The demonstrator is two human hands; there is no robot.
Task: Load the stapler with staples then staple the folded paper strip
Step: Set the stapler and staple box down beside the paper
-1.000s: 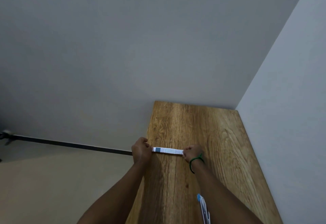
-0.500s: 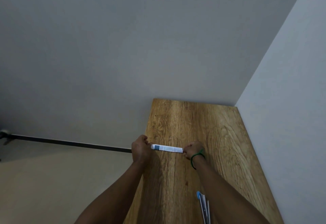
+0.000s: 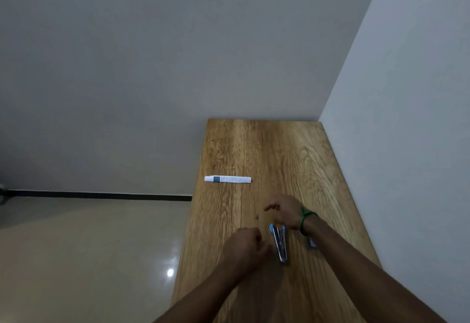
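Note:
A folded white paper strip [image 3: 228, 179] with printed lines lies flat near the left edge of the wooden table [image 3: 279, 149], untouched. Nearer to me, a blue and metal stapler [image 3: 279, 242] lies on the table with its top hinged apart. My right hand [image 3: 284, 210], a green band on its wrist, hovers just above the stapler's far end with fingers spread. My left hand [image 3: 248, 246] sits just left of the stapler, fingers curled with nothing visible in them. A small dark blue box [image 3: 312, 243], partly hidden by my right forearm, lies to the stapler's right.
The table runs along a pale wall [image 3: 407, 144] on its right and ends at a grey wall at the back. The table's left edge drops to a glossy beige floor [image 3: 89, 259].
Both hands let go of the paper strip and drew back toward me to the stapler. The strip now lies alone on the table.

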